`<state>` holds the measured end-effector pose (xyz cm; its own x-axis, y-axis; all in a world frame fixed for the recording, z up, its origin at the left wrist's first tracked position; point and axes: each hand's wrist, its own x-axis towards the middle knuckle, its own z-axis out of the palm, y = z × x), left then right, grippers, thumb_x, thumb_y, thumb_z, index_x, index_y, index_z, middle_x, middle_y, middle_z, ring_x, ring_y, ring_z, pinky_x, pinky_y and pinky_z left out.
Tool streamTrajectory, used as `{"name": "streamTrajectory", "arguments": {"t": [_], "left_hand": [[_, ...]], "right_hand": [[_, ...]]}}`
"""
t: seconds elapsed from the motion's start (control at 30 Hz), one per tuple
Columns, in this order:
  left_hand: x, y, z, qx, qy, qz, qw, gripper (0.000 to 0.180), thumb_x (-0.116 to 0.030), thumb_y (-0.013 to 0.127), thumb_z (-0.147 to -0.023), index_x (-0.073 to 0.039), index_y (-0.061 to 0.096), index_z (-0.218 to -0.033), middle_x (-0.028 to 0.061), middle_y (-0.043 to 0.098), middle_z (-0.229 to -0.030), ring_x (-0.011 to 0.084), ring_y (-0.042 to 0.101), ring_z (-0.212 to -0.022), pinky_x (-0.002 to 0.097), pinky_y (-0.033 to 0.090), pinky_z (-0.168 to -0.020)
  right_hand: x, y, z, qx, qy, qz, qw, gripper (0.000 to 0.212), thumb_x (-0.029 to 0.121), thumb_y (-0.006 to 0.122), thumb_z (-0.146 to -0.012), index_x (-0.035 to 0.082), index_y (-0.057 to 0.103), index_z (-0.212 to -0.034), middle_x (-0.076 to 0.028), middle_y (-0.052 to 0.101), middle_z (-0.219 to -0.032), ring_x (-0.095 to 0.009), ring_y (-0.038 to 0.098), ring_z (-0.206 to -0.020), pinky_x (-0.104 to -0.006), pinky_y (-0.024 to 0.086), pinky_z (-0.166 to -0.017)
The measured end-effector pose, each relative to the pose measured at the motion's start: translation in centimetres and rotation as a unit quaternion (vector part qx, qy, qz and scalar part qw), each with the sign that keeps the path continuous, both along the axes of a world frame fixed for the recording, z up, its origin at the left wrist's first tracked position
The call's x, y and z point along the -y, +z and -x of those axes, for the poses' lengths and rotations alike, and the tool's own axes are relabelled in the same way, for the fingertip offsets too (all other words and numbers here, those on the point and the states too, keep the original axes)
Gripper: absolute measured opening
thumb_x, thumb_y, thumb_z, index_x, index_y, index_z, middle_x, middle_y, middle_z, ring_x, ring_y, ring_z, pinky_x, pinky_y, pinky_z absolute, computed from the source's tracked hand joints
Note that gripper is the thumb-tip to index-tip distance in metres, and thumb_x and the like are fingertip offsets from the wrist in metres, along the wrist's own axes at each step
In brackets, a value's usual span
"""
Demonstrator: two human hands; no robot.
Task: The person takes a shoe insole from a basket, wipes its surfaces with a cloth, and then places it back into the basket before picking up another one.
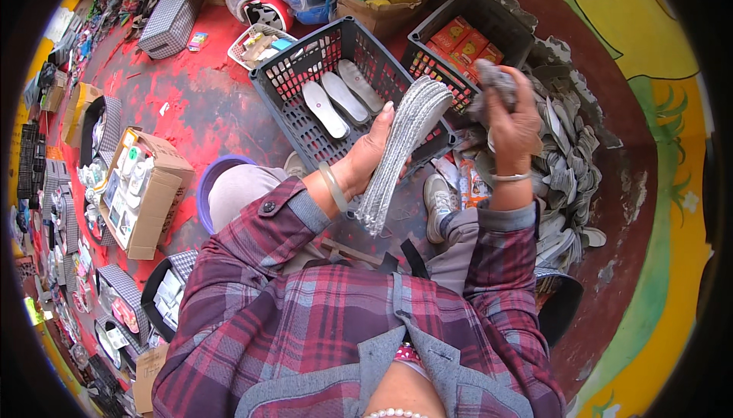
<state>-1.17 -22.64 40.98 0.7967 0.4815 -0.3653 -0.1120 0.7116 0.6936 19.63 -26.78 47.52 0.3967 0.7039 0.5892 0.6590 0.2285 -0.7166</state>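
Observation:
My left hand (366,156) grips a thick stack of grey-white shoe insoles (405,147), held on edge and tilted in front of my chest. Raised at the right, my right hand (513,122) is closed round a crumpled grey cloth (489,90), apart from the stack. Beyond my hands stands a black plastic crate (276,86) with latticed sides. Three pale insoles (343,97) lie side by side on its floor. A large heap of loose grey-white insoles (561,158) spreads to the right of my right arm.
Behind my right hand is another dark crate (500,25) with red-orange boxes (462,40). Cardboard boxes (164,196) and checked bins of goods line the left. A purple basin (221,177) sits by my knee. A painted yellow-green wall (672,151) rises at the right.

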Motion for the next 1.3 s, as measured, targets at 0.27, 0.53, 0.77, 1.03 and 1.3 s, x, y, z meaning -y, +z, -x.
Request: {"name": "streamTrajectory", "arguments": {"t": [0.27, 0.53, 0.77, 1.03, 1.3], "left_hand": [[-0.2, -0.8, -0.5, -0.013, 0.114, 0.025, 0.993, 0.051, -0.050, 0.030, -0.098, -0.009, 0.054, -0.118, 0.0059, 0.061, -0.099, 0.0153, 0.058, -0.080, 0.0306, 0.049, -0.071], [-4.2, -1.4, 1.5, 0.041, 0.160, 0.015, 0.986, 0.048, -0.050, 0.032, -0.098, -0.010, 0.057, -0.102, 0.0044, 0.058, -0.076, 0.0144, 0.057, -0.066, 0.0293, 0.050, -0.060], [-0.6, 0.7, -0.6, 0.023, 0.096, 0.082, 0.992, 0.041, -0.045, 0.031, -0.099, -0.013, 0.056, -0.104, 0.0010, 0.057, -0.071, 0.0131, 0.055, -0.054, 0.0295, 0.049, -0.050], [-3.4, -2.3, 0.1, 0.024, 0.192, 0.084, 0.977, 0.047, -0.047, 0.030, -0.099, -0.011, 0.056, -0.114, 0.0062, 0.064, -0.097, 0.0188, 0.061, -0.080, 0.0377, 0.053, -0.073], [-4.9, -1.1, 1.2, 0.046, 0.243, 0.090, 0.965, 0.047, -0.043, 0.025, -0.099, -0.009, 0.057, -0.103, 0.0065, 0.063, -0.086, 0.0206, 0.062, -0.074, 0.0382, 0.054, -0.068]], "right_hand": [[0.7, -1.0, 7.4, 0.202, 0.209, 0.068, 0.954, 0.034, -0.006, 0.057, -0.063, 0.006, 0.062, -0.094, -0.013, 0.060, -0.095, -0.033, 0.056, -0.092, -0.0372, 0.045, -0.082], [3.6, 0.3, 10.7, 0.257, 0.428, 0.122, 0.858, 0.015, 0.004, 0.059, -0.067, 0.008, 0.060, -0.081, -0.008, 0.055, -0.084, -0.028, 0.054, -0.081, -0.0349, 0.047, -0.072], [-0.7, -0.1, 4.7, 0.265, 0.133, 0.049, 0.954, 0.026, -0.006, 0.057, -0.066, 0.008, 0.064, -0.087, -0.010, 0.061, -0.091, -0.031, 0.057, -0.087, -0.0382, 0.047, -0.076], [0.7, -0.6, 9.0, 0.254, 0.350, 0.120, 0.894, 0.029, -0.005, 0.056, -0.060, 0.007, 0.062, -0.086, -0.008, 0.058, -0.085, -0.029, 0.054, -0.082, -0.0360, 0.046, -0.075], [4.6, 0.5, 10.1, 0.361, 0.387, 0.147, 0.836, 0.013, 0.008, 0.057, -0.065, 0.007, 0.057, -0.078, -0.006, 0.055, -0.087, -0.025, 0.054, -0.082, -0.0339, 0.045, -0.073]]}}
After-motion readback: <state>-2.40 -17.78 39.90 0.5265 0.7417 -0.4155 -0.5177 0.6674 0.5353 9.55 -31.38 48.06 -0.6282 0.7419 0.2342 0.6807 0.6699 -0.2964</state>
